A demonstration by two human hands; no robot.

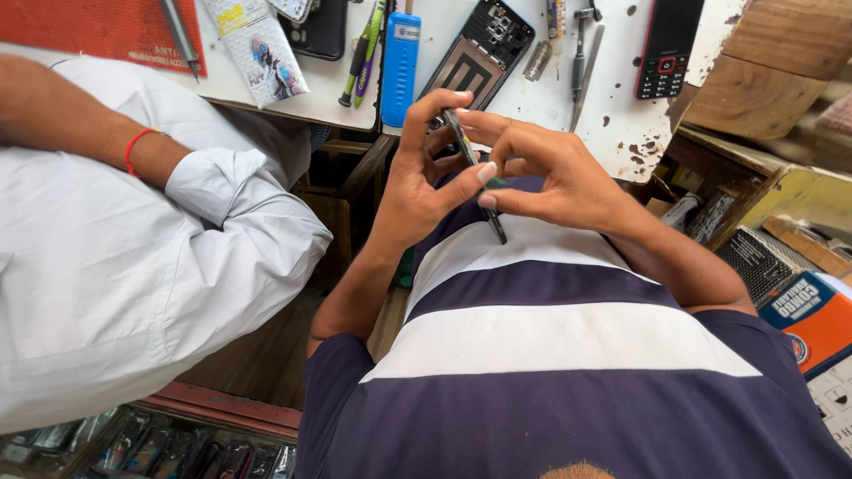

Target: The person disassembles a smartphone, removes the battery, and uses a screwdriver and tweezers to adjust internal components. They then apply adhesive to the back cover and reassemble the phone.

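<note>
Left hand (417, 191) and right hand (555, 173) both grip a thin dark flat phone (472, 168) edge-on above the striped shirt; opened black phone shell (484, 49) on white worktop (612, 106).

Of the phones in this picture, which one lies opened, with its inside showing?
The black phone on the white table, just beyond both hands: its back is off. The keypad phone at right is closed.

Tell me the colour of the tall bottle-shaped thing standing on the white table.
Blue, with a white band near its top; the head view shows it.
</note>
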